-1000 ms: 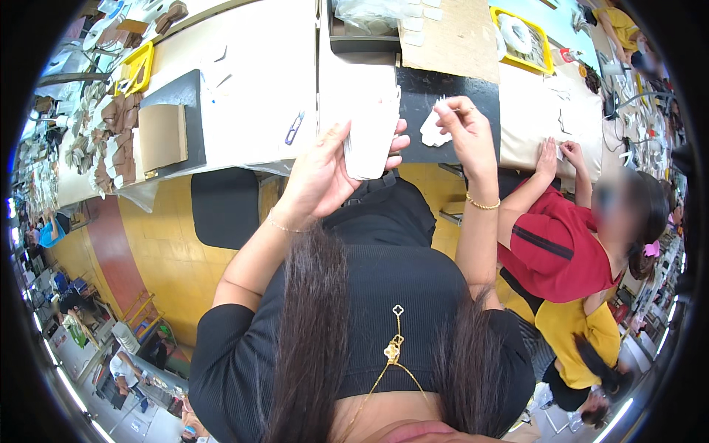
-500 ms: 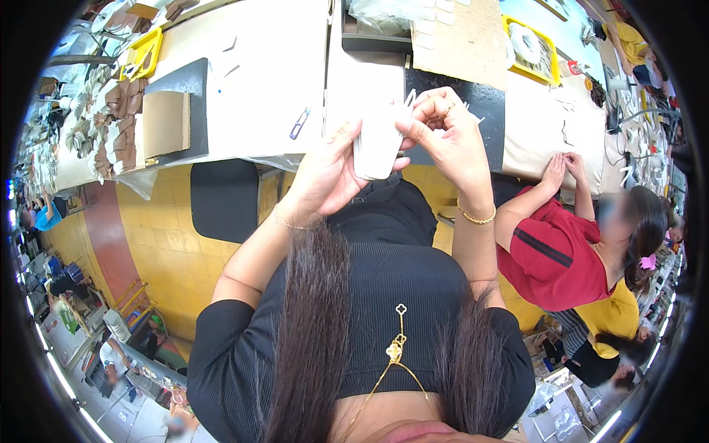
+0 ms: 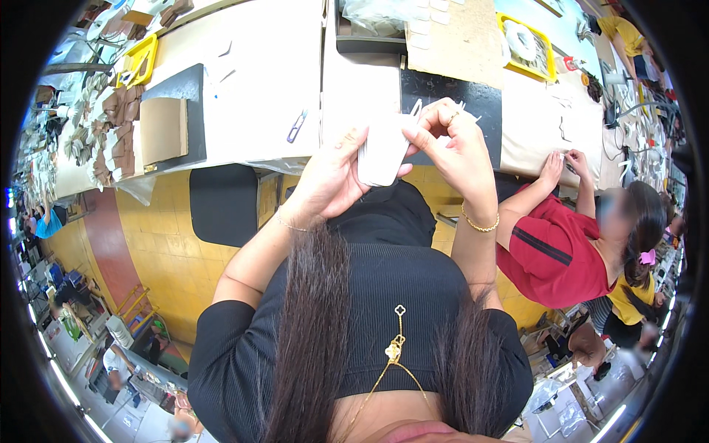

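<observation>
Above my lap, near the table's front edge, my left hand (image 3: 338, 168) holds a small stack of white flat pieces with rounded corners (image 3: 382, 158), thumb on one side and fingertips showing on the other. My right hand (image 3: 459, 153) is closed at the upper right edge of the stack, thumb and forefinger pinching there. A thin pale loop (image 3: 417, 108) sticks up beside those fingers; its kind is unclear. Whatever lies inside the right palm is mostly hidden.
On the table lie a snipper-like tool (image 3: 297, 126), a tan board (image 3: 164, 130) on a dark mat, and brown and pale cut pieces (image 3: 118, 136) at left. A black tray (image 3: 371, 44) and yellow basket (image 3: 526, 46) stand further back. A co-worker in red (image 3: 554, 244) sits right.
Both hands and the white stack have shifted slightly down and right in the picture, with the grip much the same. The co-worker's hands at the right have moved a little apart.
</observation>
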A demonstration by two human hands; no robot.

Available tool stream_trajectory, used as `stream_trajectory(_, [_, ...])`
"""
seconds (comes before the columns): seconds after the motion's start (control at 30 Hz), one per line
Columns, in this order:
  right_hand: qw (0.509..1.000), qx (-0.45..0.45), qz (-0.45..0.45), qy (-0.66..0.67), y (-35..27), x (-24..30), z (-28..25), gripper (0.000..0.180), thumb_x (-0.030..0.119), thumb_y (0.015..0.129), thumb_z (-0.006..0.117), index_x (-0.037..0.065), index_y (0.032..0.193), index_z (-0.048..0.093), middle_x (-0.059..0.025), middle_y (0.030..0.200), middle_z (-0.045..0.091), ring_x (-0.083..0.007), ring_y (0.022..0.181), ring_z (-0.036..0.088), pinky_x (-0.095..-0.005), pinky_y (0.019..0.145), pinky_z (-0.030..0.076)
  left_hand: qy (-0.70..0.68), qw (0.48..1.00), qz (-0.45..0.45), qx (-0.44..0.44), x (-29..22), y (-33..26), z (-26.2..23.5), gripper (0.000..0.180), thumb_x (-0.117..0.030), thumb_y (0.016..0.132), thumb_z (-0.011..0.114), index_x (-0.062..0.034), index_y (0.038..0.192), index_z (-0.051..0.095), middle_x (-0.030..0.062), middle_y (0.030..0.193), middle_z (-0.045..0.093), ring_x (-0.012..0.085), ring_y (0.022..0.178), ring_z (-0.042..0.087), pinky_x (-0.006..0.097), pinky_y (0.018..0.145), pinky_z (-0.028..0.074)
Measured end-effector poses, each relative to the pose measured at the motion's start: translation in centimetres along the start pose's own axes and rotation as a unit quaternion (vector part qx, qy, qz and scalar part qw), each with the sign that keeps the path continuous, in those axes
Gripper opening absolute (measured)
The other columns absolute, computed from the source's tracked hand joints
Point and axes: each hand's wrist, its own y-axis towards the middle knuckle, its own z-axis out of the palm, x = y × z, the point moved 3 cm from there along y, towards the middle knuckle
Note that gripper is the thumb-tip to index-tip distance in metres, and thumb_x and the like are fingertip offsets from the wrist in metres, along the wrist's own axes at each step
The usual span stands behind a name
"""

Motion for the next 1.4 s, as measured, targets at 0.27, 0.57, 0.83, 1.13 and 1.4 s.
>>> stream_trajectory(0.27, [1.000, 0.014, 0.019, 0.021, 0.0, -1.1, -1.0, 0.016, 0.011, 0.088, 0.070, 0.004, 0.082, 0.057, -0.0001, 0.081, 0.058, -0.0055, 0.073, 0.055, -0.0206, 0.066, 0.044, 0.011, 0.995, 0.010, -0.104, -0.3, -0.4, -1.1, 0.041, -0.025, 0.103, 0.042, 0.0012, 0.135, 0.041, 0.0157, 0.127, 0.056, 0.0241, 0.116, 0.059, 0.040, 0.094, 0.054])
stream_trajectory(0.57, [0.994, 0.029, 0.042, 0.097, 0.4, -2.3, -0.4, 0.015, 0.017, 0.090, 0.068, 0.004, 0.086, 0.060, -0.0005, 0.076, 0.061, -0.0059, 0.070, 0.056, -0.0217, 0.065, 0.047, 0.036, 0.998, -0.003, -0.048, -0.2, -0.5, -2.7, 0.029, -0.013, 0.096, 0.057, 0.0025, 0.121, 0.053, 0.0121, 0.118, 0.062, 0.0191, 0.108, 0.062, 0.033, 0.090, 0.054])
stream_trajectory(0.83, [0.978, 0.019, 0.100, 0.181, 0.3, -3.2, 0.6, 0.019, 0.015, 0.090, 0.064, -0.003, 0.093, 0.059, -0.0086, 0.077, 0.065, -0.0110, 0.060, 0.065, -0.0254, 0.054, 0.055, 0.210, 0.961, 0.040, -0.178, 0.3, -0.9, -4.3, 0.036, -0.004, 0.093, 0.056, 0.0003, 0.127, 0.048, 0.0097, 0.121, 0.058, 0.0186, 0.111, 0.057, 0.032, 0.093, 0.046])
stream_trajectory(1.13, [0.978, -0.003, 0.079, 0.194, 0.5, -2.8, 0.5, 0.021, 0.019, 0.092, 0.064, 0.000, 0.086, 0.056, -0.0048, 0.070, 0.064, -0.0086, 0.055, 0.062, -0.0236, 0.051, 0.050, 0.244, 0.963, 0.102, -0.051, -0.7, 0.9, -1.5, 0.061, 0.007, 0.089, 0.052, 0.0000, 0.146, 0.031, 0.0168, 0.131, 0.053, 0.0209, 0.116, 0.057, 0.033, 0.099, 0.045])
stream_trajectory(1.4, [0.985, 0.010, 0.087, 0.148, 0.5, -2.8, 0.0, 0.034, 0.020, 0.084, 0.074, -0.003, 0.101, 0.056, -0.0089, 0.067, 0.065, -0.0131, 0.057, 0.064, -0.0265, 0.053, 0.051, 0.292, 0.949, 0.106, -0.048, -0.7, 1.6, -1.5, 0.064, 0.005, 0.089, 0.057, 0.0008, 0.147, 0.030, 0.0158, 0.133, 0.053, 0.0210, 0.118, 0.055, 0.035, 0.100, 0.045])
